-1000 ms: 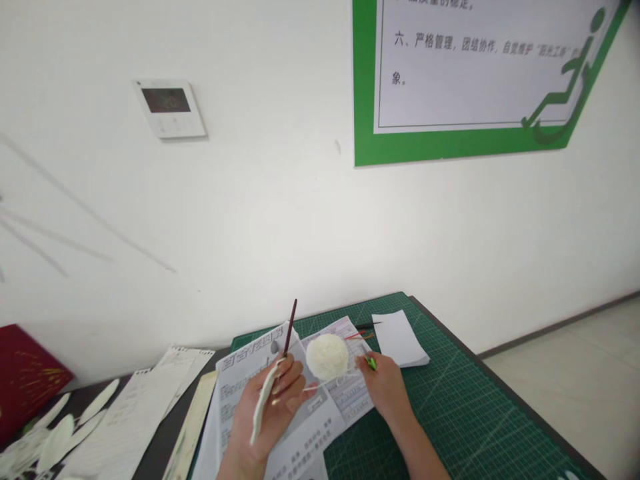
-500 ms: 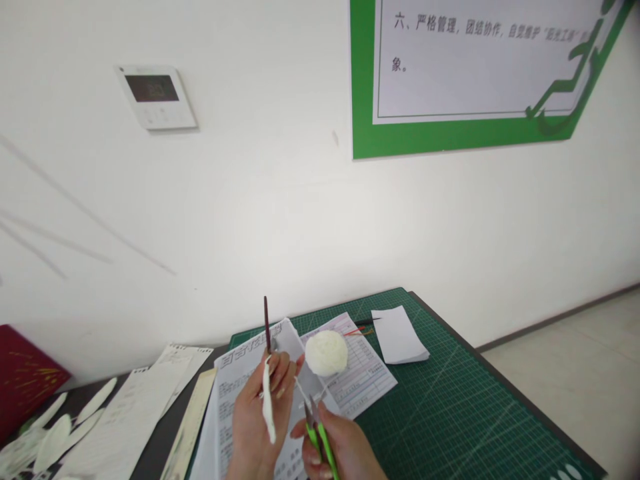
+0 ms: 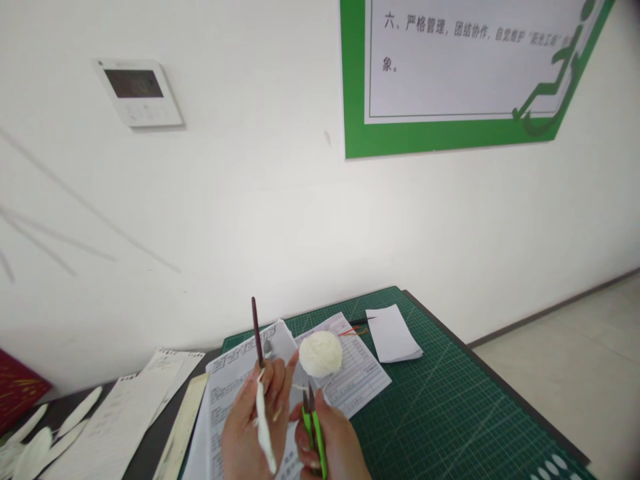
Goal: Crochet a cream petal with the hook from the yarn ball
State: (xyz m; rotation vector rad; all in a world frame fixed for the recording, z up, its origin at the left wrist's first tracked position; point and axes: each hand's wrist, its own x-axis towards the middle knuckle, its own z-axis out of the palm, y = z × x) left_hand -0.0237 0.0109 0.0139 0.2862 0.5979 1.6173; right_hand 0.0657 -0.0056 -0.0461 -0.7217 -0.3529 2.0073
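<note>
My left hand (image 3: 260, 413) is closed around a thin dark-brown stick (image 3: 257, 330), which points up out of the fingers. A narrow white yarn piece (image 3: 265, 433) hangs down across that palm, joined near the stick's lower end. My right hand (image 3: 333, 437) grips small green-handled scissors (image 3: 314, 427), their grey blades pointing up. A thin strand of white yarn (image 3: 300, 387) runs from the left fingers towards the blade tips. Just beyond both hands sits a round white yarn ball (image 3: 321, 354). Whether the blades touch the strand is too small to tell.
Printed sheets (image 3: 225, 380) and a form (image 3: 367, 373) lie under the hands on a green cutting mat (image 3: 430, 400). Folded white paper (image 3: 393, 333) is at the back. Left are a ruler (image 3: 183, 427), handwritten sheets (image 3: 120, 413) and white petal-shaped pieces (image 3: 80, 408). A wall (image 3: 240, 200) rises behind.
The view has turned slightly right, so most things appear further left. The stick leans more to the left. The scissors and the strand have shifted a little, and both hands keep their grip.
</note>
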